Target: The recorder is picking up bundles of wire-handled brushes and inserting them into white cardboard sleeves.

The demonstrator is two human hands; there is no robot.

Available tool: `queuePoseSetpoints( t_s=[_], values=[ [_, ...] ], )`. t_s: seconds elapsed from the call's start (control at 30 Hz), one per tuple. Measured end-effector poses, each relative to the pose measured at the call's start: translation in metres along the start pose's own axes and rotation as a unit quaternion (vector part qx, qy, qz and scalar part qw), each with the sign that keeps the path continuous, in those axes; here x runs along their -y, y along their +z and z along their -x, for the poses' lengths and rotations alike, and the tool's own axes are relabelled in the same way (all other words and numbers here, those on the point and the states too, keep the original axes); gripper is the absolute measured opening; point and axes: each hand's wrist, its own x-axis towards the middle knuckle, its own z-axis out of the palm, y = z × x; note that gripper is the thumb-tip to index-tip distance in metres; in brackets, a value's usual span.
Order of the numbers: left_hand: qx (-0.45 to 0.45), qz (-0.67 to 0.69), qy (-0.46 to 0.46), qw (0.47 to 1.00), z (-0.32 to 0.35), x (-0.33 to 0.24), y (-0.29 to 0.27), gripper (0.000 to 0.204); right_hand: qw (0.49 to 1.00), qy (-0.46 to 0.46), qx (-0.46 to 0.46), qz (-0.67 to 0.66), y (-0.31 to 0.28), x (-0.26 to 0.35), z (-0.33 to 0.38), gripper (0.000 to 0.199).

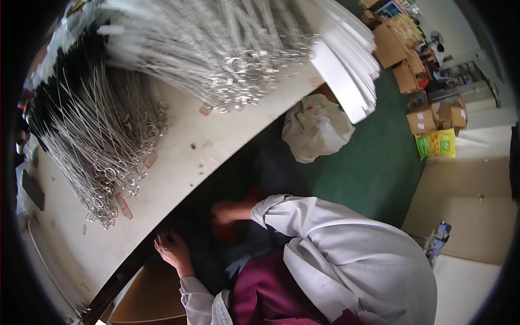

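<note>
My left hand is just below the front edge of the white table, over my dark trousers. Its fingers are slightly bent and apart, and I see nothing held in them. Farther right, my right hand is low over my lap, smeared by motion. A blurred red thing shows right beside it; whether the hand touches it I cannot make out. On the table lie a bundle of thin grey metal cables with rings at their ends and a larger bundle of pale cables with shiny metal ends.
A stack of white sheets overhangs the table's far right edge. Below it, an open whitish sack stands on the green floor. Cardboard boxes and a yellow-green bag are farther right. A brown carton is beside my left forearm.
</note>
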Motion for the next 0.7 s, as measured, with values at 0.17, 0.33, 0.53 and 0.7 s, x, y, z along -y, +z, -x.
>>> queuePoseSetpoints(
  t_s=[0.17, 0.33, 0.53, 0.7],
  values=[
    [-0.030, 0.055, 0.098, 0.993, 0.004, -0.009, 0.007, 0.008, 0.981, -0.074, -0.164, -0.067, -0.088, 0.012, 0.102, 0.037],
    [0.036, 0.213, 0.216, 0.952, 0.027, -0.066, -0.005, 0.008, 0.827, -0.112, -0.550, 0.026, -0.150, -0.021, 0.242, 0.028],
    [0.057, 0.251, 0.271, 0.927, 0.040, -0.137, -0.044, 0.009, 0.653, 0.138, -0.706, 0.237, -0.221, -0.056, 0.337, 0.068],
    [0.077, 0.230, 0.312, 0.919, 0.034, -0.162, -0.055, 0.010, 0.650, 0.191, -0.673, 0.297, -0.253, -0.100, 0.325, 0.080]
  ],
)
